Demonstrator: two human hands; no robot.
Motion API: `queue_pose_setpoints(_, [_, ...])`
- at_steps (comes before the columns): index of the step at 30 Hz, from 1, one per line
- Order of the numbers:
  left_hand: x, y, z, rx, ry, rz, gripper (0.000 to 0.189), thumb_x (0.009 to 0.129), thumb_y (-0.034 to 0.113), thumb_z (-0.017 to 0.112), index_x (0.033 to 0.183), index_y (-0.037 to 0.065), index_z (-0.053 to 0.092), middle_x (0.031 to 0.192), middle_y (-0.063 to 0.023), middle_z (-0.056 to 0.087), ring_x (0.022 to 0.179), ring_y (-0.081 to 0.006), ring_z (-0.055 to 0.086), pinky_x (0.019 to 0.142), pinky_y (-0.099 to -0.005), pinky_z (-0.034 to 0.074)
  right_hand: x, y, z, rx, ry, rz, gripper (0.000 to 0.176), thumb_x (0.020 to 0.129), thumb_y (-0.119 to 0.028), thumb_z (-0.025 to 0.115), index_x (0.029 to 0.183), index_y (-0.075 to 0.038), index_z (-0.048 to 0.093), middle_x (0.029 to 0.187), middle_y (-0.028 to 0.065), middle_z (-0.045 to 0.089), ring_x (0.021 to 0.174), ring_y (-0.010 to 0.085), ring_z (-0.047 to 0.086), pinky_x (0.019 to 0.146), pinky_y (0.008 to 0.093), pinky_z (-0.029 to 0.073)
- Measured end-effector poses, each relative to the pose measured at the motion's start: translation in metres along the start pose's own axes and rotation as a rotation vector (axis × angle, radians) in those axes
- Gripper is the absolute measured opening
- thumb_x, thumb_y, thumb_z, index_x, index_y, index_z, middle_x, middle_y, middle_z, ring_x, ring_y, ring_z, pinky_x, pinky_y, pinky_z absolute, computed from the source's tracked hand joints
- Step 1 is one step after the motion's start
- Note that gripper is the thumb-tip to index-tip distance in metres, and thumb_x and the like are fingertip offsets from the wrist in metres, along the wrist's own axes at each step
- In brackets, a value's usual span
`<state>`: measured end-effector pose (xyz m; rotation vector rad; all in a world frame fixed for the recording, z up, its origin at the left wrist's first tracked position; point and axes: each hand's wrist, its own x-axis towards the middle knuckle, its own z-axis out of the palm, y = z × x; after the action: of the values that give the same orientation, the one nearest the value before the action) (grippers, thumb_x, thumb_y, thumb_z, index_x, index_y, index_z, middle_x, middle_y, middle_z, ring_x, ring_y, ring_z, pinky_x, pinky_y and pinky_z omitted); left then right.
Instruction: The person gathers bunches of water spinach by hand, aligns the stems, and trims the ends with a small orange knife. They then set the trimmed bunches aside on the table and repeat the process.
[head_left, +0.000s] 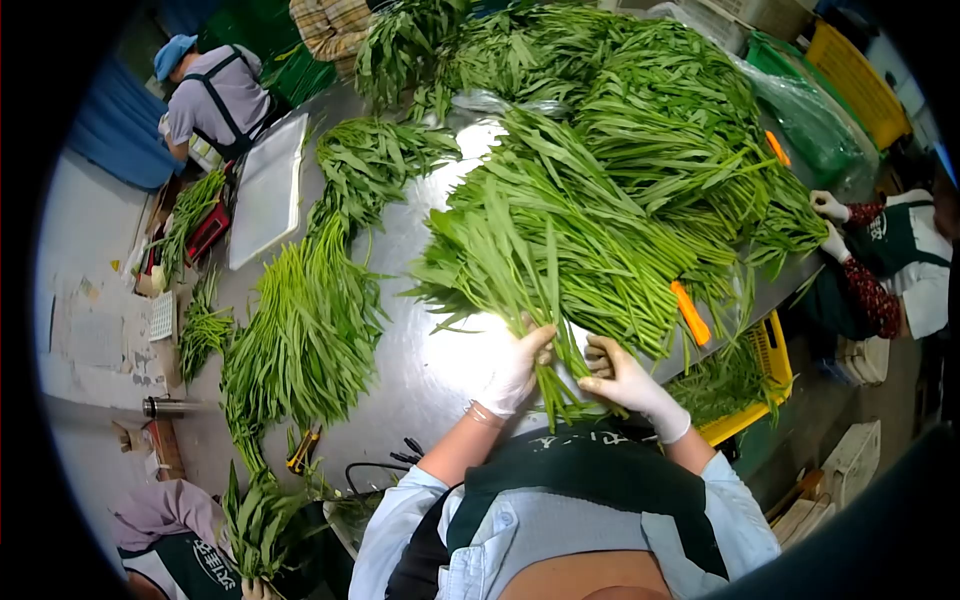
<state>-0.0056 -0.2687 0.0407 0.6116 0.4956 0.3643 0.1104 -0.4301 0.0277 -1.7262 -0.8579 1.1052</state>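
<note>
Both my hands wear thin whitish gloves and work at the near edge of a pile of water spinach (560, 230), long leafy greens with pale stems. My left hand (518, 370) is closed around the stems of a small bunch of water spinach (515, 275), its leaves pointing away from me. Just to the right, my right hand (632, 388) has its fingers curled on a few stems that hang down between the hands. Part of what the right fingers grip is hidden. An orange-handled tool (690, 313) lies beside the pile, right of my right hand.
The greens lie on a metal table (405, 345). More bunches (300, 330) stretch along its left side, near yellow-handled cutters (303, 450). A yellow crate (775, 365) with loose greens stands at right. Co-workers are at far left, lower left and right; gloved hands (832, 225) hold greens.
</note>
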Motion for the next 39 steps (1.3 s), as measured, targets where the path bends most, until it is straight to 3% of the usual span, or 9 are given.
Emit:
queue_pose_setpoints(2, [-0.004,-0.001,0.012,0.142,0.002,0.032,0.018,0.081,0.002,0.057,0.099,0.004,0.051,0.075,0.0011,0.052,0.055,-0.0033,0.044,0.044,-0.015,0.036,0.016,0.015,-0.001,0.174,-0.14,-0.06,0.079,0.077,-0.026,0.069,0.135,0.003,0.024,0.122,0.0175,0.049,0.104,0.0204,0.053,0.084,0.0309,0.045])
queue_pose_setpoints(10, [-0.018,-0.007,0.036,0.348,0.111,0.119,0.018,0.08,0.003,0.06,0.098,0.002,0.058,0.07,0.0045,0.052,0.051,-0.002,0.042,0.045,-0.0153,0.033,0.035,-0.053,0.022,0.696,0.185,-0.05,0.02,0.092,-0.01,0.045,0.104,0.003,0.054,0.105,0.0123,0.058,0.098,0.0179,0.055,0.088,0.0326,0.044])
queue_pose_setpoints(13, [-0.01,-0.008,0.026,0.238,0.127,0.132,0.015,0.082,0.003,0.059,0.097,0.002,0.057,0.071,0.0034,0.053,0.05,-0.0018,0.04,0.044,-0.0155,0.032,0.034,-0.053,0.02,1.122,0.09,-0.153,0.022,0.094,-0.016,0.043,0.102,0.001,0.054,0.101,0.0108,0.059,0.097,0.0217,0.055,0.09,0.036,0.043])
queue_pose_setpoints(17, [-0.007,-0.008,0.021,0.125,0.08,0.1,0.014,0.086,0.006,0.057,0.099,0.006,0.053,0.077,0.0019,0.055,0.052,-0.0025,0.041,0.044,-0.0158,0.031,0.034,-0.04,0.024,1.393,0.079,-0.292,0.023,0.095,-0.024,0.042,0.096,-0.003,0.053,0.086,0.0064,0.054,0.087,0.0219,0.053,0.078,0.0352,0.043])
queue_pose_setpoints(18, [-0.007,-0.007,0.02,0.115,0.098,0.136,0.014,0.087,0.006,0.057,0.1,0.005,0.053,0.076,0.0023,0.054,0.052,-0.0025,0.04,0.044,-0.0159,0.031,0.028,-0.063,0.027,1.337,0.24,-0.181,0.02,0.095,-0.026,0.044,0.089,-0.008,0.052,0.07,0.0002,0.046,0.065,0.0143,0.048,0.062,0.0283,0.041])
queue_pose_setpoints(21, [-0.003,0.0,0.008,0.085,0.148,0.248,0.015,0.087,0.008,0.057,0.1,0.005,0.052,0.074,0.0033,0.05,0.051,-0.0023,0.038,0.044,-0.0164,0.03,0.017,-0.037,-0.004,1.474,-0.056,-0.213,0.019,0.094,-0.026,0.045,0.082,-0.011,0.049,0.058,-0.0054,0.037,0.048,0.0069,0.035,0.048,0.0229,0.032])
queue_pose_setpoints(26, [0.001,0.037,-0.02,-0.032,0.197,0.371,0.019,0.088,0.005,0.056,0.106,0.002,0.05,0.079,0.0004,0.048,0.053,-0.0039,0.038,0.044,-0.0166,0.033,-0.056,-0.012,-0.073,1.063,-0.024,-0.066,0.026,0.092,-0.024,0.042,0.07,-0.011,0.043,0.052,-0.0049,0.033,0.041,0.0054,0.025,0.04,0.0227,0.02])
queue_pose_setpoints(31, [0.001,0.035,-0.018,-0.02,0.164,0.322,0.021,0.088,0.007,0.056,0.107,0.001,0.049,0.078,0.0006,0.046,0.052,-0.0038,0.038,0.044,-0.0164,0.033,-0.107,0.005,-0.117,-0.963,0.067,0.483,0.028,0.082,-0.025,0.057,0.095,-0.001,0.063,0.08,0.0136,0.065,0.07,0.0271,0.062,0.065,0.0323,0.049])
queue_pose_setpoints(39, [-0.008,0.009,0.015,0.023,0.093,0.237,0.025,0.087,0.009,0.058,0.109,0.001,0.049,0.078,0.0008,0.049,0.052,-0.0046,0.038,0.046,-0.017,0.033,-0.06,-0.059,-0.028,-0.24,0.095,-0.212,0.063,0.076,-0.024,0.067,0.128,0.001,0.041,0.113,0.0199,0.056,0.105,0.0281,0.055,0.093,0.0333,0.041])
